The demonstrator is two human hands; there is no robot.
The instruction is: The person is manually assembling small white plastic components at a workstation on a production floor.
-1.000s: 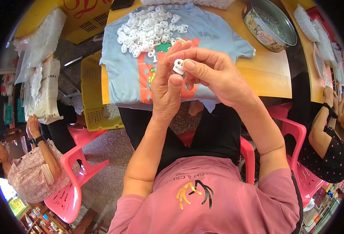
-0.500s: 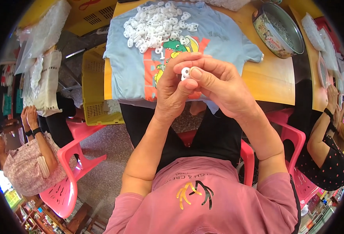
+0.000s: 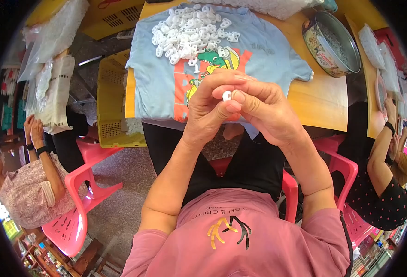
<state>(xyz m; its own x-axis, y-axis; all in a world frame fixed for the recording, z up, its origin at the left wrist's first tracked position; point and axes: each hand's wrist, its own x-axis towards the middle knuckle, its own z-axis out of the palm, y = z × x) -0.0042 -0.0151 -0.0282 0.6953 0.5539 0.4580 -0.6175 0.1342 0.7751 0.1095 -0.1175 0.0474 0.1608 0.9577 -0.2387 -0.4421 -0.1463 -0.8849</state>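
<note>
A small white plastic cord lock (image 3: 226, 95) with a round hole is pinched between my two hands above the table's front edge. My left hand (image 3: 206, 108) curls round it from the left, its thumb tip just below the piece. From the other side my right hand (image 3: 270, 108) presses it with thumb and fingers. The fingers hide much of the piece. Beyond the hands, a pile of similar white cord locks (image 3: 187, 32) lies on a light blue T-shirt (image 3: 152, 92) with a cartoon print. One slim white part (image 3: 196, 69) lies at the pile's near edge.
At the right, a round tin (image 3: 321, 48) holds small greyish bits on the wooden table (image 3: 326, 104). A yellow crate (image 3: 111, 104) is left of the table. Co-workers sit on both sides, on pink chairs (image 3: 85, 184). Bubble wrap (image 3: 268, 5) lies at the back.
The cord lock has turned between my fingers, showing a single hole now. Both hands stay close together; the whole view has shifted slightly.
</note>
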